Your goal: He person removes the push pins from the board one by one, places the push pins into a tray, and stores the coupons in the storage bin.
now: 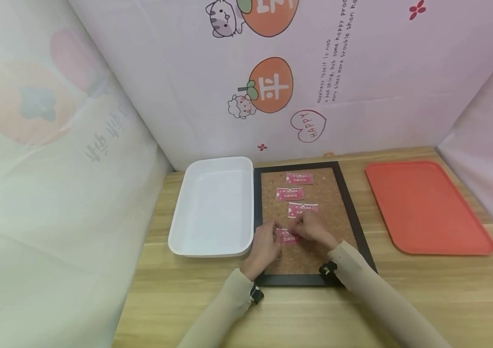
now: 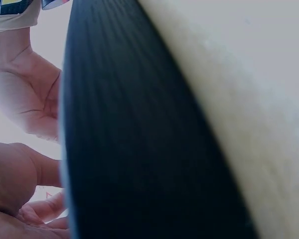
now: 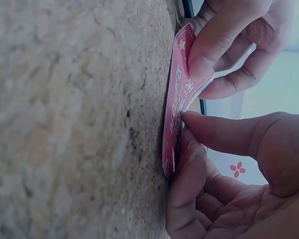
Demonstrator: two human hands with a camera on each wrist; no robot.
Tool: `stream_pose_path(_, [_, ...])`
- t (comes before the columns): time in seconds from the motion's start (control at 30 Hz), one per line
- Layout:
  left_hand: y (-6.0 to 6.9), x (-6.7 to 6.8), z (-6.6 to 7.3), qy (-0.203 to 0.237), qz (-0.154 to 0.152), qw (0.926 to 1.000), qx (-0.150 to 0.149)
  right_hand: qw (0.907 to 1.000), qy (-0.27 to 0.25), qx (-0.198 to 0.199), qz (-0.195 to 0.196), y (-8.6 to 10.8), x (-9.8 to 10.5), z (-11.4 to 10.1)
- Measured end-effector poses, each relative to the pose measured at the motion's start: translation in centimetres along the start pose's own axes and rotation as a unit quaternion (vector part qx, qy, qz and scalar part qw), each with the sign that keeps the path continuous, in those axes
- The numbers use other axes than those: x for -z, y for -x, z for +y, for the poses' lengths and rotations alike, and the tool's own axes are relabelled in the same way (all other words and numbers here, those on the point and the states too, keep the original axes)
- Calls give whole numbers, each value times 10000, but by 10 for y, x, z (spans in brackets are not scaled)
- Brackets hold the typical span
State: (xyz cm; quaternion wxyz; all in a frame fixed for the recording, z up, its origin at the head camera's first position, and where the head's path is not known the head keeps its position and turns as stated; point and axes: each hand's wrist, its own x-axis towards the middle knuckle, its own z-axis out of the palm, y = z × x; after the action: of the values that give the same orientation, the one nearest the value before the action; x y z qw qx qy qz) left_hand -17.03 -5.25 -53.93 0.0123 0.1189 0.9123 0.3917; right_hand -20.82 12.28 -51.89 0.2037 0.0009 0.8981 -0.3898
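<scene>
Cork board (image 1: 333, 198) with a black rectangular frame (image 1: 303, 280) lies flat on a light wood-grain bench (image 1: 177, 304). Four small pink rectangular printed paper coupons are on the cork, spaced apart in a loosely staggered column: farthest coupon (image 1: 299, 179), second coupon (image 1: 290, 194), third coupon (image 1: 297, 209), and nearest coupon (image 1: 289, 239), the last being under both hands. Left hand (image 1: 266, 246): pinches the left end of the nearest coupon, thumb on the printed face; in the right wrist view this end bends up off the cork. Right hand (image 1: 313, 229): narrow, thumb and forefinger pinching at the coupon's far edge; whether a small item sits between the tips cannot be told. The same hand overlaps the near right corner of the third coupon in the head view. Left wrist view: the frame bar fills the middle close up and hides parts of both hands. White deep rectangular tray (image 1: 213, 208) with rounded corners stands just beside the frame on the left; red flat rectangular tray (image 1: 429, 208) lies farther off on the right. Pale printed cloth (image 1: 381, 72) hangs behind the bench.
</scene>
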Motion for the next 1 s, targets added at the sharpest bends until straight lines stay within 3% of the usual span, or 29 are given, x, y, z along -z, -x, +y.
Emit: stream_pose_path(1.0, [-1, 0, -2, -40, 102, 9999, -105, 9997, -194, -146, -5, 0, -4, 1])
